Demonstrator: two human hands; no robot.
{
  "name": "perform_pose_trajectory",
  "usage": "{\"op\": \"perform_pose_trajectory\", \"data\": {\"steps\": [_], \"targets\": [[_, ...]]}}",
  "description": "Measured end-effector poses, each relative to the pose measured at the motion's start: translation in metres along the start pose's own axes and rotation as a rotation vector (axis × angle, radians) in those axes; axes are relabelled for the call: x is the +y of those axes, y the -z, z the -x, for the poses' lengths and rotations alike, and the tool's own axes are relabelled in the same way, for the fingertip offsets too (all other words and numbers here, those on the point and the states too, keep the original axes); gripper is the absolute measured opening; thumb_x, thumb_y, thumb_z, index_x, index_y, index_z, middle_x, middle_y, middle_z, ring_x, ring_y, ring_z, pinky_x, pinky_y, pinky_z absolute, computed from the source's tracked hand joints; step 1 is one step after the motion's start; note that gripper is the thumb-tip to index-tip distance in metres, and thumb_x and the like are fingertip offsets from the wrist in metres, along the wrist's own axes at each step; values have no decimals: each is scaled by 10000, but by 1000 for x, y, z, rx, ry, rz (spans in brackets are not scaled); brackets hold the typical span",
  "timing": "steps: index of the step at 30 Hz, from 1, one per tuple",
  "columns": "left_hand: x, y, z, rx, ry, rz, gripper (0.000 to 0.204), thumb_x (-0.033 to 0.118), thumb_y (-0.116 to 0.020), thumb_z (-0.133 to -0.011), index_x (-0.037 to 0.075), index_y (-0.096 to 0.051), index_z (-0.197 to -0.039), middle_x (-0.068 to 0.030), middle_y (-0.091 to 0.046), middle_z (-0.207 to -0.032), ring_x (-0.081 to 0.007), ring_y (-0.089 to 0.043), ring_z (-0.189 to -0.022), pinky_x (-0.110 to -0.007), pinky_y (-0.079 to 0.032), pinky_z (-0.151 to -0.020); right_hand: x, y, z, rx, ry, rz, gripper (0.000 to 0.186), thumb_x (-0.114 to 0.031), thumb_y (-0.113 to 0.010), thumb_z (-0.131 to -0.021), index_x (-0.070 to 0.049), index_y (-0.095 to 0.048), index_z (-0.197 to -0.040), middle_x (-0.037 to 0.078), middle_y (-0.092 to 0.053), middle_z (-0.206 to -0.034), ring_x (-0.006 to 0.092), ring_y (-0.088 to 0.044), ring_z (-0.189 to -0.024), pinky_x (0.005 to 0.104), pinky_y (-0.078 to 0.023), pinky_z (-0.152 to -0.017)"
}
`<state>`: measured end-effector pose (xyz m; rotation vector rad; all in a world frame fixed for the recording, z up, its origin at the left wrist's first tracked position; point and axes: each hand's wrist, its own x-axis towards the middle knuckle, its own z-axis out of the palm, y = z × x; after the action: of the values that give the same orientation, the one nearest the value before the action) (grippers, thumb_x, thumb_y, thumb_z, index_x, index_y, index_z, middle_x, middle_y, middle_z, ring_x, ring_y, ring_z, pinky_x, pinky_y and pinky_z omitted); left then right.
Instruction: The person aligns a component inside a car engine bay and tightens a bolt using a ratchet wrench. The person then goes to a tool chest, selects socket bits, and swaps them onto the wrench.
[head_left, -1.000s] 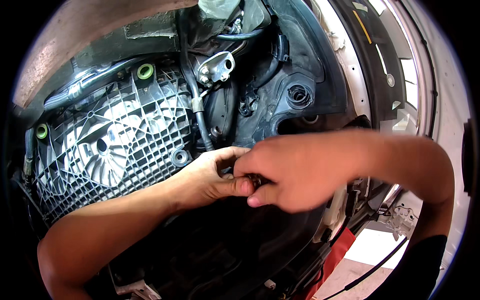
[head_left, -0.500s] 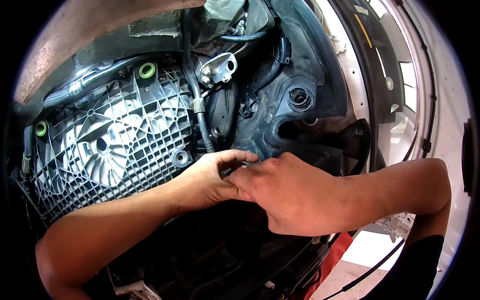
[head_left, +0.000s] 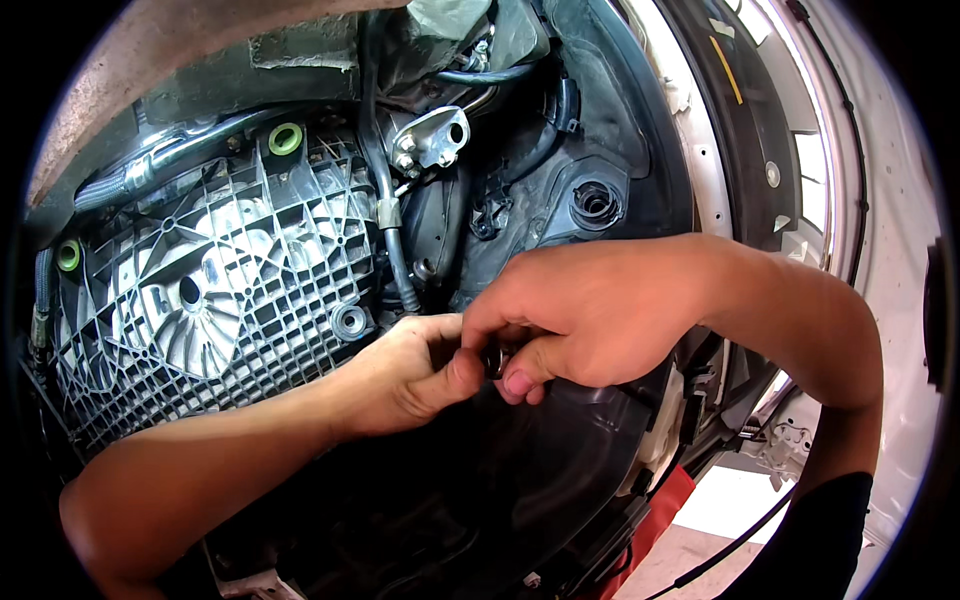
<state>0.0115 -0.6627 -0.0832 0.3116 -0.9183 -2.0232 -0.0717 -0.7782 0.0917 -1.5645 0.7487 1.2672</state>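
In the head view, our right hand (head_left: 590,315) has rolled its wrist up, uncovering the small shiny part (head_left: 494,362) between both hands. Its grip seems pinched on it, probably mid-turn; whether our left hand (head_left: 425,375) grips too, we cannot tell.

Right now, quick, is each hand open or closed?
Left hand: fingers curled, thumb beside a small shiny piece; whether it holds that, I can't tell.
Right hand: closed on that piece.

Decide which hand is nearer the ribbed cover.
Left. The left hand lies just beyond the lower right corner of the ribbed cover; the right hand is farther right.
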Motion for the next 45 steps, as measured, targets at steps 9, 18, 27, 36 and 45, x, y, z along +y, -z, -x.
{"op": "perform_pose_trajectory", "data": {"steps": [9, 18, 27, 36, 45], "targets": [[8, -14, 11, -55, 142, -778, 541, 525, -696, -824, 2, -598, -731, -152, -603, -701, -312, -625, -704, -392, -475, -630, 11, 11, -21, 244, 251, 126, 283, -208, -675, -879, -7, -641, -1076, 109, -697, -898, 220, -651, -837, 344, -488, -766], [9, -26, 16, 1, 112, -863, 563, 463, -515, -951, 10, -623, -634, -187, -582, -607, -389, -603, -638, -461, -481, -611, 49, 15, -62, 388, 139, 483, 279, -191, -751, -792, 3, -622, -946, 186, -667, -870, 363, -645, -867, 439, -493, -747], [2, -23, 18, 38, 58, -813, 468, 384, -484, -971, 9, -658, -751, -221, -627, -719, -414, -616, -719, -483, -493, -675, 59, 14, -84, 385, 18, 554, 319, -202, -757, -789, 2, -662, -1015, 192, -692, -944, 347, -665, -926, 407, -518, -811], [4, -25, 19, 52, 23, -821, 457, 361, -469, -978, 5, -662, -766, -235, -639, -781, -422, -619, -770, -489, -492, -719, 59, 7, -97, 261, 107, 657, 295, -185, -683, -831, 24, -643, -1035, 225, -672, -891, 397, -646, -873, 446, -506, -777], [3, -24, 19, 37, 64, -807, 437, 346, -473, -978, 2, -659, -782, -236, -639, -785, -423, -617, -783, -488, -492, -723, 68, 7, -106, 265, 137, 717, 225, -181, -644, -858, 29, -629, -937, 218, -662, -871, 413, -635, -874, 466, -507, -777]]}}
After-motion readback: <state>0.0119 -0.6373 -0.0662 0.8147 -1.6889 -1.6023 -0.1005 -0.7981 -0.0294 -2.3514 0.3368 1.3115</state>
